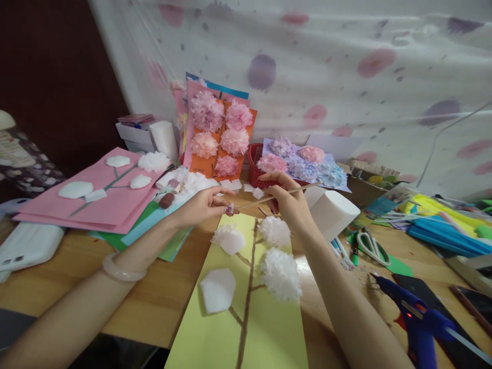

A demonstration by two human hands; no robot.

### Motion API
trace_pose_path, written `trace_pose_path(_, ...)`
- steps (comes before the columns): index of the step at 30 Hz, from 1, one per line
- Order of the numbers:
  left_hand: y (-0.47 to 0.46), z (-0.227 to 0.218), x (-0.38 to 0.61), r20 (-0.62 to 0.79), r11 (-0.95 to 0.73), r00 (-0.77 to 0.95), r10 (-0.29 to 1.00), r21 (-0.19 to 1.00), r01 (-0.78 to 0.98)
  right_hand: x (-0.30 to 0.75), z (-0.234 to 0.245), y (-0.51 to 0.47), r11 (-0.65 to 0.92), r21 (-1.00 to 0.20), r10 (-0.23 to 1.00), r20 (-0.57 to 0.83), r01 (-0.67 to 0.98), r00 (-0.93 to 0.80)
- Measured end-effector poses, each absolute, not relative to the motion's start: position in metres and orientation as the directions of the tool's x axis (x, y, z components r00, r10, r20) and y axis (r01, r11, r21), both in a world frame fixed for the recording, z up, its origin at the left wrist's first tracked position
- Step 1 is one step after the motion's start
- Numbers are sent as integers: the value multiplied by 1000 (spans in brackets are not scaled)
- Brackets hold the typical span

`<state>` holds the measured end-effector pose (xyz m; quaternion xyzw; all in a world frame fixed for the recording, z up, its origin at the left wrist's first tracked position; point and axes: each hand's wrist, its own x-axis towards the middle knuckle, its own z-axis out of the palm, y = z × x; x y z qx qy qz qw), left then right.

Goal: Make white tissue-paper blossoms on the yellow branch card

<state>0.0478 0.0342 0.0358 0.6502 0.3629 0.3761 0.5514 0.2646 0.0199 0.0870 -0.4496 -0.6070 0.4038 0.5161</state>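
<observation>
My right hand is closed on a thin wooden stick, which slants across above the table. At the stick's lower end, my left hand is pinched together. Whatever lies between its fingertips is too small to make out. Below both hands is a yellow sheet with a brown branch drawn on it. Fluffy white paper flowers sit at the right of the branch. On its left are a flat white paper piece and a partly fluffed flower.
Pink sheets with white paper pieces lie left, beside a tissue pile. Finished flower pictures and a red basket stand behind. A white roll, scissors and a blue glue gun are at right.
</observation>
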Motion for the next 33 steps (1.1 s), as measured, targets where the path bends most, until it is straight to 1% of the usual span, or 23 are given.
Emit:
trace_pose_path(4, 39, 33, 43, 55, -106, 453, 890, 991, 86, 266, 87, 23, 271, -955, 963, 269, 116, -31)
trace_pose_path(8, 42, 28, 41, -39, -53, 464, 885, 982, 183, 270, 88, 25, 275, -953, 960, 279, 127, 10)
trace_pose_path(12, 40, 21, 44, -81, -80, 471, 878, 946, 313, 269, 84, 25, 229, -954, 972, 213, 193, -99)
trace_pose_path(14, 39, 18, 46, -89, -86, 455, 886, 933, 350, 267, 79, 26, 239, -944, 965, 205, 227, -161)
trace_pose_path(19, 41, 8, 51, -99, -57, 431, 897, 941, 334, 263, 68, 27, 255, -922, 952, 186, 293, -243)
trace_pose_path(22, 40, 4, 54, -103, -49, 436, 894, 945, 323, 261, 65, 28, 248, -911, 953, 169, 329, -251)
trace_pose_path(27, 37, 2, 58, -64, -113, 446, 893, 926, 360, 260, 64, 29, 236, -897, 953, 140, 373, -269)
trace_pose_path(33, 37, 3, 59, -56, -117, 428, 902, 923, 367, 258, 59, 31, 222, -904, 956, 129, 364, -264)
